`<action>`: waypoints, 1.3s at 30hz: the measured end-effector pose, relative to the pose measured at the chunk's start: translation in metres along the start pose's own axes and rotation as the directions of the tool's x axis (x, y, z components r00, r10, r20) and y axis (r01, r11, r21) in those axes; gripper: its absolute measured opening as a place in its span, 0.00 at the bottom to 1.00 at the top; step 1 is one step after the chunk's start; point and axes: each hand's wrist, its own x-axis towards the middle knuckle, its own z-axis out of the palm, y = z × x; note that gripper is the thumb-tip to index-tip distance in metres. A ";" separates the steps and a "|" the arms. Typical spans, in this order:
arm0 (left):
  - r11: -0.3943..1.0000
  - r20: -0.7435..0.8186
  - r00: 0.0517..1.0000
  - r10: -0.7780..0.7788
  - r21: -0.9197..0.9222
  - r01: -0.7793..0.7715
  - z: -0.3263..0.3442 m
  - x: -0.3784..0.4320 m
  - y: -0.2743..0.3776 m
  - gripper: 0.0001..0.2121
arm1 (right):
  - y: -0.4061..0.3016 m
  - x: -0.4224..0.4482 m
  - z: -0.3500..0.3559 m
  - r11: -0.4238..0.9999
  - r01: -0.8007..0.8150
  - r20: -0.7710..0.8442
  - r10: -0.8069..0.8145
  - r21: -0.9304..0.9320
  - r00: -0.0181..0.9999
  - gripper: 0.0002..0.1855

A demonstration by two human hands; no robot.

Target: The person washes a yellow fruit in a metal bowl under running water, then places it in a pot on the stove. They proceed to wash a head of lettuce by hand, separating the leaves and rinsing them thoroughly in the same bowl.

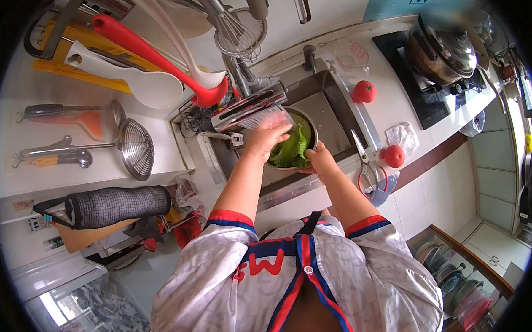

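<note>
A green lettuce leaf [293, 147] lies in a round metal bowl [314, 126] in the sink, its lower edge near the bowl's rim. My right hand [323, 162] pinches that edge, thumb on top; whether it also grips the bowl is hidden. Under the wide spout of the faucet [251, 105], my left hand [267, 139] reaches over the bowl's left side with fingers extended. Water runs down onto it and blurs the fingers. Its thumb is close to the leaf; contact cannot be told.
The steel sink [335, 106] surrounds the bowl. Red-handled scissors [368, 168] lie by its right edge, near two tomatoes [364, 91] and a crumpled plastic bag [403, 138]. A pot [435, 53] stands on the hob [422, 95]. Ladles and a whisk [238, 33] hang at upper left.
</note>
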 end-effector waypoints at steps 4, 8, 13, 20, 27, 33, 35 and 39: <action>0.489 -0.039 0.775 0.631 0.795 -0.358 -0.026 -0.001 -0.013 0.21 | -0.005 -0.003 -0.004 1.000 -0.023 -0.006 0.023 -0.015 1.000 0.34; 0.509 -0.160 0.785 0.599 0.832 -0.219 -0.043 -0.009 -0.028 0.29 | -0.019 -0.004 -0.013 0.998 -0.042 0.026 0.043 -0.045 0.999 0.31; 0.881 -0.216 0.976 0.014 0.465 0.090 -0.077 -0.002 -0.085 0.22 | -0.028 -0.010 -0.016 0.994 -0.011 0.052 0.017 -0.112 0.998 0.22; 0.977 -0.329 0.932 -0.154 0.093 0.194 -0.042 -0.022 -0.087 0.19 | -0.051 -0.022 0.002 0.359 0.501 -0.059 -0.853 -0.788 0.518 0.22; 0.990 -0.368 0.930 0.004 0.131 0.048 -0.016 -0.034 -0.085 0.24 | -0.061 0.000 0.052 0.012 0.049 0.036 -0.512 -0.999 0.858 0.30; 0.998 -0.395 0.918 -0.025 0.045 0.047 -0.021 -0.042 -0.090 0.26 | -0.053 0.005 0.050 0.183 0.313 0.148 -0.596 -0.932 0.789 0.33; 0.999 -0.397 0.917 -0.036 -0.007 0.036 -0.026 -0.045 -0.092 0.26 | -0.051 0.009 0.049 0.189 0.385 0.199 -0.609 -0.904 0.767 0.32; 1.000 -0.353 0.936 -0.012 0.015 0.018 -0.024 -0.046 -0.090 0.24 | -0.043 0.032 0.053 0.104 0.337 0.193 -0.650 -0.936 0.735 0.30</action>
